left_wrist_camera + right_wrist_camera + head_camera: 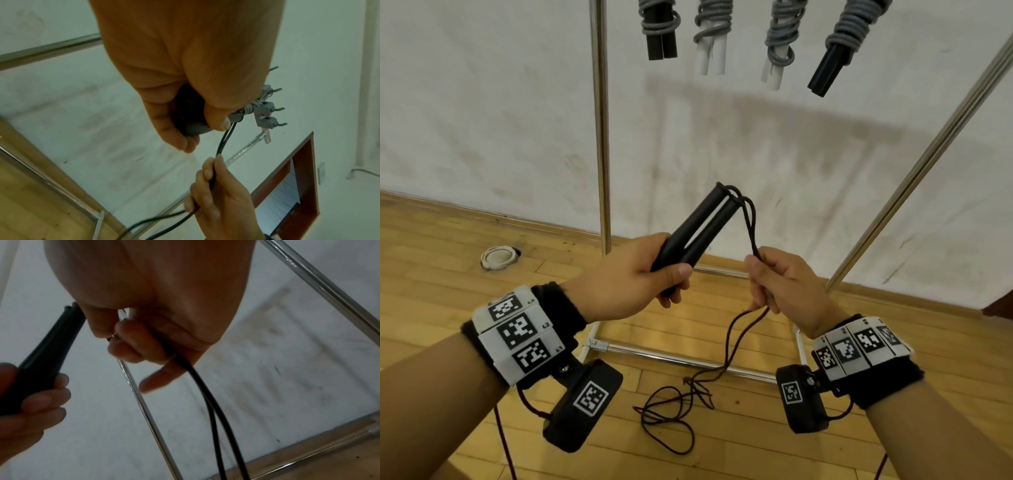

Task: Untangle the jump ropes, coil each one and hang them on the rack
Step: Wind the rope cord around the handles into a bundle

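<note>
A scuffed white wall (774,144) rises behind the wooden floor (431,267) where I stand at the chrome rack (601,137). My left hand (619,277) is wrapped around both black handles (698,226) of a jump rope, held side by side and angled up. My right hand (787,284) pinches the doubled dark cord (751,233) just beside them; the rest trails down into loose loops on the floor. Four coiled grey ropes (780,31) hang overhead.
</note>
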{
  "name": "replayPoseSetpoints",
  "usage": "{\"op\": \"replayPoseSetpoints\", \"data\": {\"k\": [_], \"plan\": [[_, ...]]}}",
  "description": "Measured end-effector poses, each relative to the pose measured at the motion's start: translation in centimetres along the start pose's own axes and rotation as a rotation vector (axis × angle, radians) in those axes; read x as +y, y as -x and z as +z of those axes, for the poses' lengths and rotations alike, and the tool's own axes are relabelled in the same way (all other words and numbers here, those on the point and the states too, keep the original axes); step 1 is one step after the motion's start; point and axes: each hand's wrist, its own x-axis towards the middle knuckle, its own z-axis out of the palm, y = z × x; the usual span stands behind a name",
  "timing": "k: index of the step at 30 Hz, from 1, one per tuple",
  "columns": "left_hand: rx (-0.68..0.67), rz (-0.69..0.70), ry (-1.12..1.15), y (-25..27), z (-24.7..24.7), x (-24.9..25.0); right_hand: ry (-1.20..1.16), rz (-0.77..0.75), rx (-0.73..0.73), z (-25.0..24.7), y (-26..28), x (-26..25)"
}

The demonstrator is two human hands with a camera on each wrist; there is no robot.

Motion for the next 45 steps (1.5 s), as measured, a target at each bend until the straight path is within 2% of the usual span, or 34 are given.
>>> {"op": "replayPoseSetpoints", "data": {"k": [2, 5, 11, 16, 21, 28, 33, 39, 45], "plan": [[0.081, -0.019, -0.037, -0.2, -0.7, -0.4, -0.036, 0.005, 0.076, -0.4, -0.2, 0.0], [0.18, -0.046, -0.066, -0.5, -1.2, -0.8, -0.083, 0.007, 0.115, -0.9, -0.3, 0.1], [0.26, -0.103, -0.057, -1.2, -0.6, -1.3, -0.021, -0.097, 0.138, -0.7, -0.1, -1.0], [0.243, -0.149, -0.002, -1.6, 0.7, -1.5, -0.084, -0.163, -0.028, 1.5, 0.4, -1.8], [0.131, -0.127, 0.046, -1.7, 2.4, -1.3, -0.139, -0.115, 0.002, 3.7, 0.4, -1.9], [0.025, -0.152, 0.387, -1.1, 3.0, -0.7, -0.208, -0.026, -0.015, 4.4, 0.5, -2.3], [0.016, -0.018, 0.176, -0.6, 3.2, -0.2, -0.195, -0.051, -0.071, 4.2, 0.6, -2.5], [0.082, 0.021, 0.066, -0.4, 2.8, 0.0, -0.231, -0.049, -0.09, 4.2, 0.8, -2.5], [0.16, 0.056, 0.004, -0.1, 2.1, 0.7, -0.004, -0.042, -0.122, 4.3, 1.2, -1.2]]}}
